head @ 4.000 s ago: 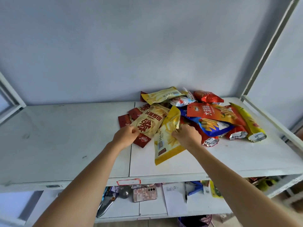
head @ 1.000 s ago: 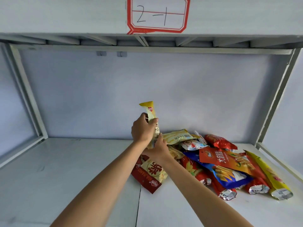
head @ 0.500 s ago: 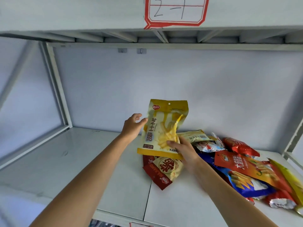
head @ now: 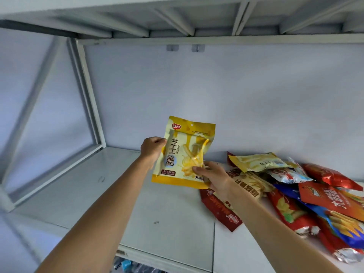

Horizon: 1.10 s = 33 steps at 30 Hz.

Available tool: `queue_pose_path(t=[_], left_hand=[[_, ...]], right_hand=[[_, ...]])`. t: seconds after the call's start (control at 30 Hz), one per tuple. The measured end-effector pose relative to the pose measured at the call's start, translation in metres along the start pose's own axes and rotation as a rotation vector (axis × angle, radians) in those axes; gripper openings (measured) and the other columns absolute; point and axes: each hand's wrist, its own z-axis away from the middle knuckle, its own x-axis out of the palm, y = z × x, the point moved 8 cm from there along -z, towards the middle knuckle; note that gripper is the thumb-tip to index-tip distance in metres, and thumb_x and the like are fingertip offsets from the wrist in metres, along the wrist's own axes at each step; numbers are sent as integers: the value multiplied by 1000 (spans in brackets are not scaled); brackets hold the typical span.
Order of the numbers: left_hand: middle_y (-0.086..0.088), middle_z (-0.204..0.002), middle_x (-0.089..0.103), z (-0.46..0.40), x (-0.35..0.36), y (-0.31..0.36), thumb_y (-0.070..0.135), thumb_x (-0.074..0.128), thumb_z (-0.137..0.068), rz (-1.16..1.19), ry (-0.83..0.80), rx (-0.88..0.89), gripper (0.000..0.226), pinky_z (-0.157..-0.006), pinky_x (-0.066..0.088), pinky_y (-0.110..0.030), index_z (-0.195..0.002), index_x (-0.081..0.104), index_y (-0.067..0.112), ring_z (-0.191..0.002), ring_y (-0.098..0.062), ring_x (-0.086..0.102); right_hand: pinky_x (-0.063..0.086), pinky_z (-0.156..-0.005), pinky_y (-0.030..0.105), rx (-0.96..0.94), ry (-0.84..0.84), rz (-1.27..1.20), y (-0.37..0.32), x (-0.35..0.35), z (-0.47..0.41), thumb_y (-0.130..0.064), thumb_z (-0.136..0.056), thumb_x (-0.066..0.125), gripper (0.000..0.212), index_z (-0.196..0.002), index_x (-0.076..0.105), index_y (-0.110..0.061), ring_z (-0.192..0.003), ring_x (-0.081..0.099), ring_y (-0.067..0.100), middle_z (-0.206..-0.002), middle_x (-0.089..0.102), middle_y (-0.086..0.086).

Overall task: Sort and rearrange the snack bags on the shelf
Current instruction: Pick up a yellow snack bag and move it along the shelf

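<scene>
**Ana:** Up off the pile comes the yellow snack bag (head: 184,152), front face now square to us, where four seconds ago it lay flat among the others!

**Ben:** And look at the hold. Left hand (head: 152,149) has its fingers curled round the bag's left edge, a firm grip near mid-height. Right hand (head: 213,175) pinches the lower right corner, thumb on the front.

**Ana:** So the bag hangs upright in the air, above the shelf (head: 78,186), just left of the heap of snack bags (head: 295,194).

**Ben:** Risk from here, I'd say, is that heap. The right forearm crosses directly over the dark red packet (head: 222,211) at the heap's near left corner. Drag the arm back low and it could sweep that packet toward the front edge.

**Ana:** The bag itself is slick film, too. If one hand lets go early, it may swing or slide out of the other.

**Ben:** Room, though? Plenty to the left. That whole side of the shelf looks bare right back to the rear wall (head: 216,105).

**Ana:** Boundaries: the grey corner post (head: 89,99) and its side rail on the far left, the front lip below, and the beams of the upper shelf (head: 236,16) overhead.

**Ben:** Headroom looks generous. Standing the bag against the wall seems a fair bet.
</scene>
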Motion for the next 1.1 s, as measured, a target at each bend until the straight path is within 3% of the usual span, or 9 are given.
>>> queue_pose_path(t=[0.13,0.2,0.37,0.5,0.67,0.77,0.83,0.97,1.1], left_hand=[[-23,-112,67,-44,-48,-32,21,61,-91,-8,16,-33,24,-82,51,-38,-103,71,3,-105,-36,64],[-19,-109,69,-66,-71,-49,22,60,-91,-29,6,-45,24,-80,50,-36,-104,70,4,-97,-34,65],[-10,-70,56,-116,-126,-98,22,61,-89,-90,-7,-109,18,-65,41,-32,-89,70,7,-73,-23,50],[-12,-89,67,-150,-158,-156,22,63,-86,-105,-36,-214,16,-78,54,-42,-93,71,10,-80,-26,61],[-15,-102,70,-176,-183,-197,14,64,-85,-169,-77,-318,18,-87,54,-45,-102,69,10,-93,-30,66],[-12,-112,63,-190,-190,-186,22,62,-86,-198,-113,-291,20,-90,47,-43,-103,60,12,-103,-28,58],[-8,-114,56,-197,-193,-176,26,60,-89,-242,-157,-237,28,-88,39,-36,-113,54,11,-109,-25,51],[-12,-139,51,-202,-183,-163,33,63,-85,-478,-219,-87,56,-105,39,-37,-135,50,10,-127,-29,48],[-8,-134,57,-180,-123,-133,24,58,-91,-674,-419,117,42,-93,43,-30,-131,56,13,-116,-25,55]], right_hand=[[50,-99,44,-2,0,37,1,53,-37,-35,-69,81,59,-121,62,-13,-111,63,28,-119,67,10],[49,-99,45,13,17,48,4,81,-55,-29,-76,79,51,-120,63,-11,-110,63,28,-117,68,10],[51,-92,38,76,50,8,20,148,-84,-12,-79,75,47,-124,62,-9,-101,64,25,-115,68,13],[50,-87,34,141,129,67,43,196,-108,-5,-78,72,47,-123,62,-10,-89,64,21,-105,68,10],[48,-91,34,290,144,226,65,255,-140,-10,-81,66,39,-119,63,-4,-103,60,26,-115,66,13],[41,-107,41,338,98,124,70,278,-149,-18,-83,69,66,-142,40,-12,-123,52,29,-137,53,12],[33,-109,38,340,60,131,72,284,-148,-22,-86,66,79,-151,21,-17,-135,39,29,-149,39,10],[37,-108,39,267,73,653,66,250,-147,-25,-87,61,67,-147,33,-18,-134,39,30,-148,33,13],[39,-105,40,134,172,910,32,190,-135,-21,-87,56,52,-138,46,-21,-129,43,29,-141,42,10]])
